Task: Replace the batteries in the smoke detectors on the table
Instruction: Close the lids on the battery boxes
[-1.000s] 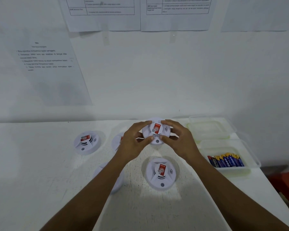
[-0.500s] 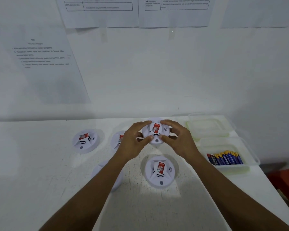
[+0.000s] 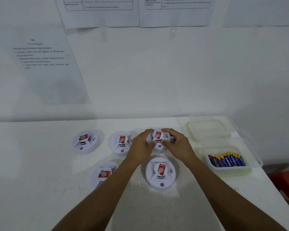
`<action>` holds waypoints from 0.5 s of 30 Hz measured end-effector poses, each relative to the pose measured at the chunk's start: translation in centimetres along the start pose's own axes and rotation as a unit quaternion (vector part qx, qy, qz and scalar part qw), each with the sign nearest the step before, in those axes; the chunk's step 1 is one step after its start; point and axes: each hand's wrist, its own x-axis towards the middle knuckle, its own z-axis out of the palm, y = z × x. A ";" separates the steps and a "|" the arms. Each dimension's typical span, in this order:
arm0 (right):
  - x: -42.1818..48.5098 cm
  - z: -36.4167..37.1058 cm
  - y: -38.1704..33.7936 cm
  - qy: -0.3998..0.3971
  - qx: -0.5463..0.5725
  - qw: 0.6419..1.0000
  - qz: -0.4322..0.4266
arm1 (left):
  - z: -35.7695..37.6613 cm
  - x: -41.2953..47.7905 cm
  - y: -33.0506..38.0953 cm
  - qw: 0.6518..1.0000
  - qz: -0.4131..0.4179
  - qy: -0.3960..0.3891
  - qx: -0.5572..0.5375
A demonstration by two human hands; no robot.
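My fingers [image 3: 151, 144] stayed clamped round the far right smoke detector [image 3: 158, 140], left hand [image 3: 140, 147] and right hand [image 3: 177, 145] gripping its rim from both sides. Nothing had shifted in the last second; it still sat low over the counter [image 3: 40, 164], cover on. I judged the twist-open had barely begun. 4 other detectors lay untouched, and fresh batteries [image 3: 227, 161] waited in the tray [image 3: 255, 162] to the right.

Five white smoke detectors [image 3: 160, 174] (face-up)
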 end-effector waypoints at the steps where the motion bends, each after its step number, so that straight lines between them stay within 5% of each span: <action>1: 0.0 0.0 0.0 -0.001 -0.005 1.000 0.002 | 0.2 0.1 -0.1 1.000 -0.010 -0.003 0.004; 9: 0.3 0.0 -0.5 -0.011 -0.067 0.998 0.012 | 0.9 0.0 -0.3 0.999 -0.033 0.004 0.029; 15: -1.7 -2.4 -2.9 0.014 -0.044 0.997 -0.058 | -0.1 -0.9 3.4 0.999 0.038 0.036 0.012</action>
